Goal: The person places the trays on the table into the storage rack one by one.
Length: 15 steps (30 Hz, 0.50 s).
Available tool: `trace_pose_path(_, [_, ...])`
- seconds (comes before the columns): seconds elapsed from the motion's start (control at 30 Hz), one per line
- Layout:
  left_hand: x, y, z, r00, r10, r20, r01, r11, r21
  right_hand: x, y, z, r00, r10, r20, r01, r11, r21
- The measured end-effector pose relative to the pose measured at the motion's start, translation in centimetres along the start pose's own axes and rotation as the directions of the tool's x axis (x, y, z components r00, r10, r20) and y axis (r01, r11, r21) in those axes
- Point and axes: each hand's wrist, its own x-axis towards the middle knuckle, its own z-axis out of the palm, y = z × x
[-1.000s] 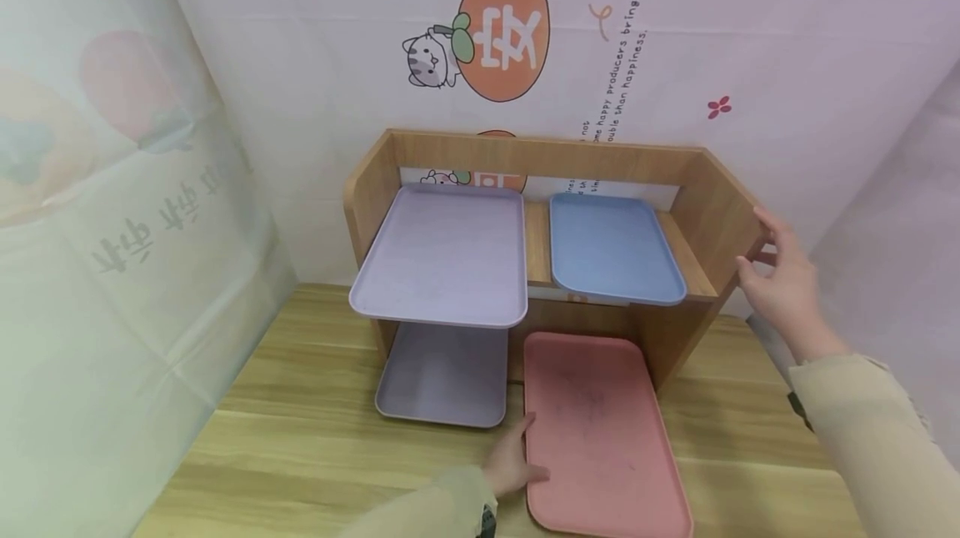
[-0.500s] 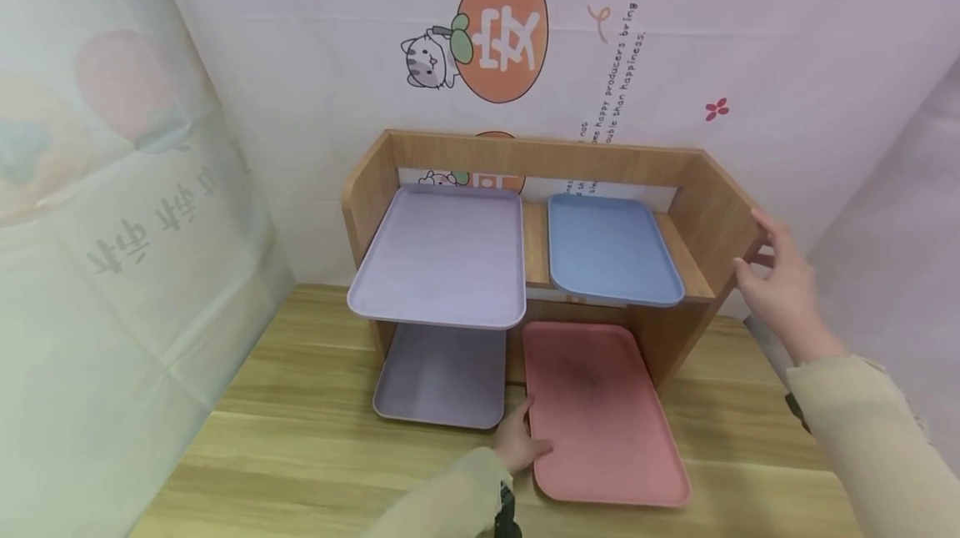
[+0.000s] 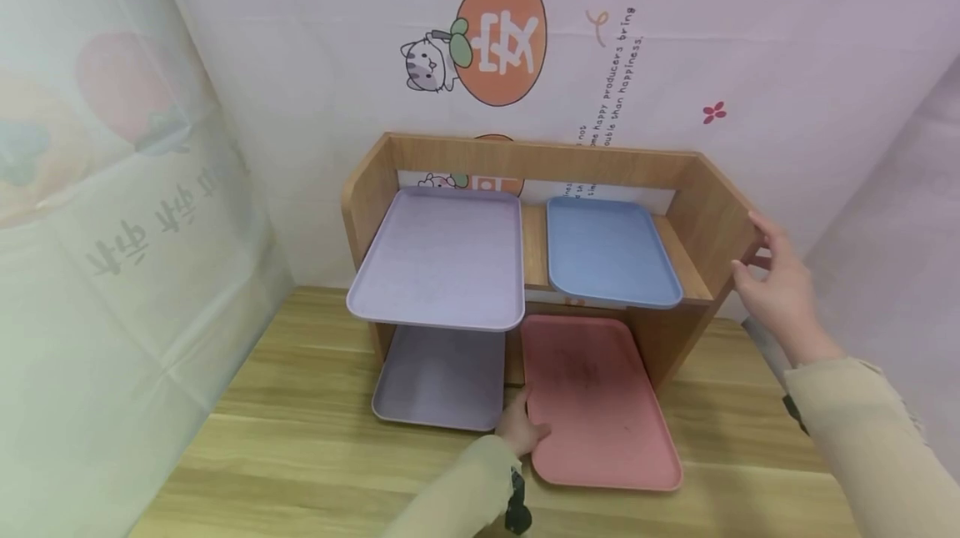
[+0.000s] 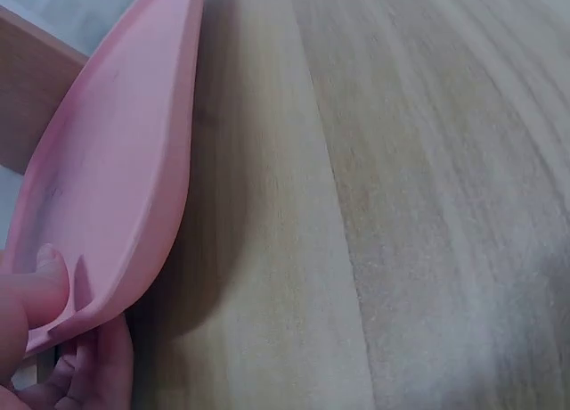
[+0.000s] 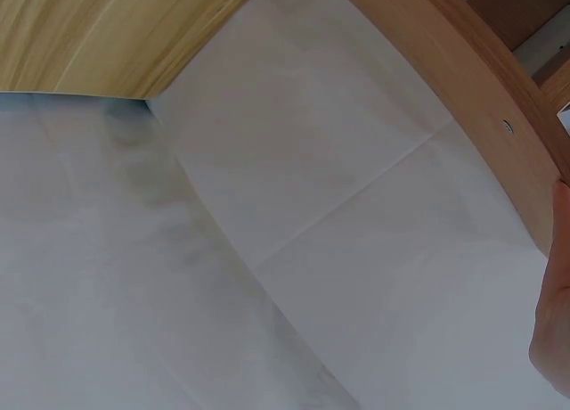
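My left hand (image 3: pixel 521 428) pinches the left rim of a pink tray (image 3: pixel 603 413), thumb over the rim and fingers underneath, as the left wrist view shows. The far end of the tray (image 4: pixel 116 151) reaches into the lower right bay of a wooden shelf (image 3: pixel 555 161); its near end sticks out over the table. With my right hand (image 3: pixel 782 292) I grip the front edge of the shelf's right side panel, thumb on the inner face. Only a sliver of that hand (image 5: pixel 554 294) appears in the right wrist view, beside the panel (image 5: pixel 481 98).
On the upper board lie a lilac tray (image 3: pixel 442 258) at left and a smaller blue tray (image 3: pixel 611 250) at right, both jutting past its front. A grey-purple tray (image 3: pixel 442 379) sits in the lower left bay. The wood-grain table (image 3: pixel 300 438) meets printed cloth walls (image 3: pixel 315 87) behind.
The pink tray has slid away from me, deeper into the lower right bay, with my left hand moving along on its rim. My right hand stays on the side panel.
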Motion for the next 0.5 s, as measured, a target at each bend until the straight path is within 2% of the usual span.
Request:
trace_pose_path(0.1, [0.0,-0.4,0.1,1.0,-0.001,0.011,0.002,0.999,-0.05,-0.1,0.0,0.0,1.0,-0.02,-0.011,0.02,1.0,0.006])
trace_pose_path(0.2, [0.0,-0.7,-0.2,0.997,0.03,0.066,-0.018,0.985,-0.17,-0.2,-0.1,0.0,0.999,-0.033,-0.019,0.033,0.999,0.008])
trace_pose_path(0.27, [-0.2,-0.8,-0.7,0.991,0.039,0.127,-0.004,0.964,-0.265,-0.2,0.0,0.0,0.999,-0.036,-0.024,0.037,0.999,0.008])
trace_pose_path(0.33, [-0.4,-0.8,-1.1,0.981,0.039,0.188,0.03,0.937,-0.348,-0.2,0.0,0.0,0.999,-0.035,-0.021,0.036,0.999,0.008])
trace_pose_path(0.5, [-1.6,-1.2,-1.6,0.961,-0.068,0.268,0.169,0.912,-0.374,-0.3,-0.2,-0.1,0.999,-0.03,-0.02,0.03,0.999,0.012])
